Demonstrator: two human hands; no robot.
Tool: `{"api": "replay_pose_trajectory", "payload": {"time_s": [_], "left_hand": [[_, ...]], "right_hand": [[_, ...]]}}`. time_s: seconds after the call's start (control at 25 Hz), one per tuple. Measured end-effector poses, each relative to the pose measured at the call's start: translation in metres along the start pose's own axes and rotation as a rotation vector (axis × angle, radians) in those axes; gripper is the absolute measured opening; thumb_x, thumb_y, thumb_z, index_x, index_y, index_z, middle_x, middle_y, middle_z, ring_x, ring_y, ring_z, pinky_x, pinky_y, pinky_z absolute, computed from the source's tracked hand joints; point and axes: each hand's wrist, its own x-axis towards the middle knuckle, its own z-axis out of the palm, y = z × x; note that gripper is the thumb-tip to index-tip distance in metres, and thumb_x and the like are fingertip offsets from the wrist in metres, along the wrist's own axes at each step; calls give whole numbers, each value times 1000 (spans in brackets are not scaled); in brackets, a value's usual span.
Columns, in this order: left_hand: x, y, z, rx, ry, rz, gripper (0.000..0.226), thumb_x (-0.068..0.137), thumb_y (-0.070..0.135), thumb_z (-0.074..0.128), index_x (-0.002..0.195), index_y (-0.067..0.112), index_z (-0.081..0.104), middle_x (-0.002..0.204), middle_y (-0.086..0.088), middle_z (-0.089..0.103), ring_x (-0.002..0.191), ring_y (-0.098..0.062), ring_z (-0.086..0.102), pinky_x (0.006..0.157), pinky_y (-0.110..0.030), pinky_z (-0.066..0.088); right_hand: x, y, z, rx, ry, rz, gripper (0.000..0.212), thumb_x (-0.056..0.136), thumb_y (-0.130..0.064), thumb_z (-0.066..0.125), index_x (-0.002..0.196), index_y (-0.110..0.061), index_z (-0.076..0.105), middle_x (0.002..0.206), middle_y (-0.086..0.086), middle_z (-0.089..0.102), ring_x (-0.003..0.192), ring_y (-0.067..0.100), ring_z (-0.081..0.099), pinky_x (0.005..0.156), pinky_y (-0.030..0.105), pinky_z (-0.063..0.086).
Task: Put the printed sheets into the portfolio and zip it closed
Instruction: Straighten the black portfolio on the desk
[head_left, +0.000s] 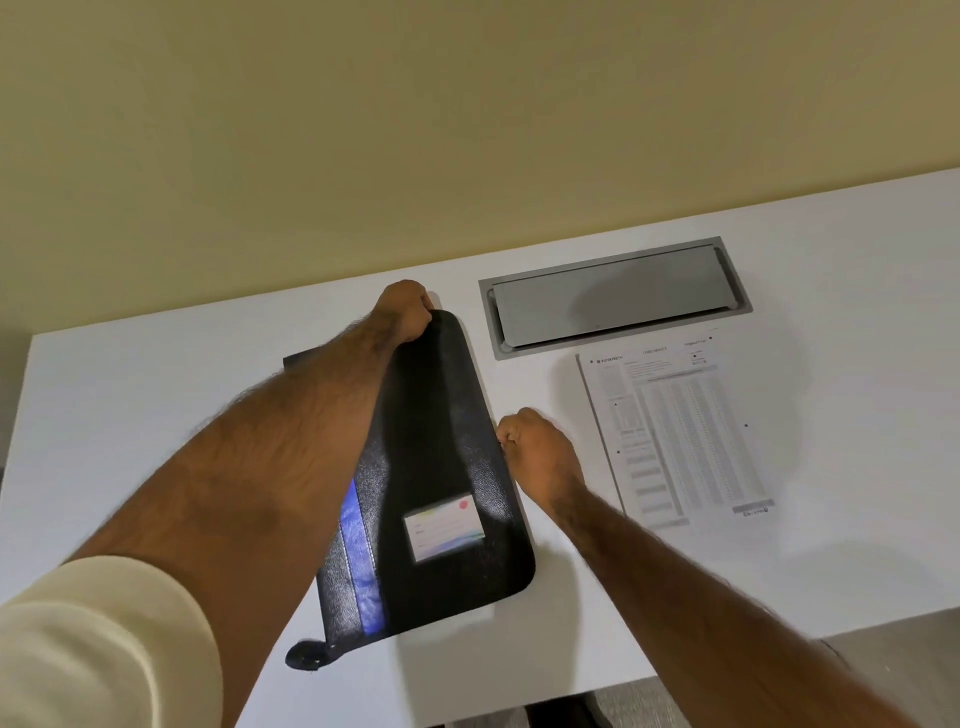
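Note:
A black leather portfolio (441, 467) with a blue stripe and a small label card lies on the white desk (156, 415), its cover closed flat. My left hand (405, 312) grips its far top corner. My right hand (535, 447) pinches something small at the middle of its right edge, where the zip runs; the puller itself is hidden by my fingers. The printed sheets (675, 431) lie in a neat stack on the desk, just right of my right hand, apart from the portfolio.
A grey cable hatch (613, 296) is set into the desk behind the sheets. A black strap tab (306, 656) sticks out at the portfolio's near left corner. The desk's front edge runs close below it. A beige wall stands behind.

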Motion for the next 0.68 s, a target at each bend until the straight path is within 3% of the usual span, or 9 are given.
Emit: {"api": "replay_pose_trajectory", "payload": {"time_s": [0.2,0.32,0.44,0.6,0.68], "left_hand": [[-31,11,2,121,77,13,38,89,-3,51,124,9,61,130,-15,61,119,-36,57,102,-41,46],[-95,34,32,265,36,424,50,86,-7,53,130,15,63,136,-10,61,126,-30,55,112,-39,39],[-166,49,74,493,-130,708,35,93,5,53,123,18,66,132,-6,60,131,-27,48,111,-42,37],[-176,42,82,535,-189,536,26,98,17,50,121,18,61,133,-11,50,130,-31,45,108,-48,42],[-173,43,80,540,-188,557,23,98,17,50,118,16,61,131,-11,49,124,-32,50,105,-48,45]], "right_hand": [[-40,13,8,14,-7,11,15,91,-10,57,90,-21,67,90,-3,60,77,17,57,69,21,43],[-49,12,5,47,0,12,19,89,-9,50,87,-17,67,90,3,61,81,25,58,69,30,46],[-50,8,-2,15,22,-21,21,93,-15,47,88,-14,67,91,7,65,83,29,61,65,30,37],[-51,10,-4,-27,54,-16,19,96,-19,49,95,-14,67,93,7,64,81,26,59,66,30,36],[-53,9,0,-19,90,-10,16,97,-19,51,98,-15,67,92,5,61,79,22,56,67,30,39]]}}
